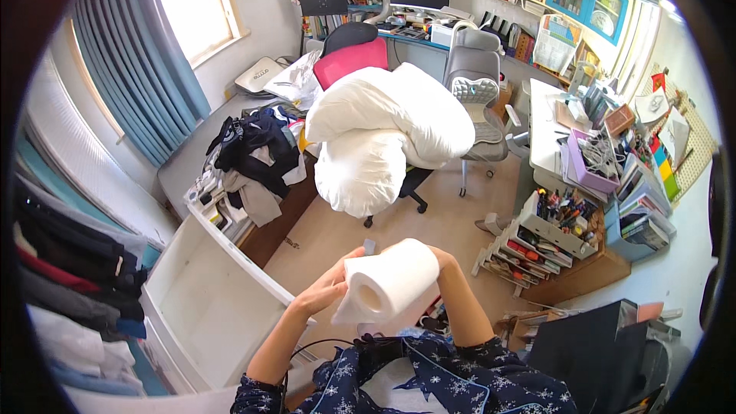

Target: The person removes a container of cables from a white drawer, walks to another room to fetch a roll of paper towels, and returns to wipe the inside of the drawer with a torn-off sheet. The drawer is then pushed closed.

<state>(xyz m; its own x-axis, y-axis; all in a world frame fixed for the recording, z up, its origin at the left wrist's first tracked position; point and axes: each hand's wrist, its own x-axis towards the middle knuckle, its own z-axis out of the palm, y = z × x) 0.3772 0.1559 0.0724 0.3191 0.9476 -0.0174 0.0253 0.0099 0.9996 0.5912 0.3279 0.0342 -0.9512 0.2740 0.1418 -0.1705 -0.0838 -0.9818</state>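
A white paper roll with a hollow core (397,282) lies sideways between my hands, close in front of my chest. My left hand (330,283) is at its left end, partly hidden by the roll and a loose sheet edge hanging there. My right hand (441,259) holds the right end, its fingers mostly hidden behind the roll. A small pale grey piece (369,246) shows just beyond my left fingertips; what it is I cannot tell. Farther off, a bundled white duvet (385,132) rests on a chair with black castors.
An empty white drawer or box (224,305) stands at the left, below piled clothes (259,149). A grey office chair (474,69) is beyond the duvet. At the right are a cluttered white desk (543,109) and a rack of pens (566,218).
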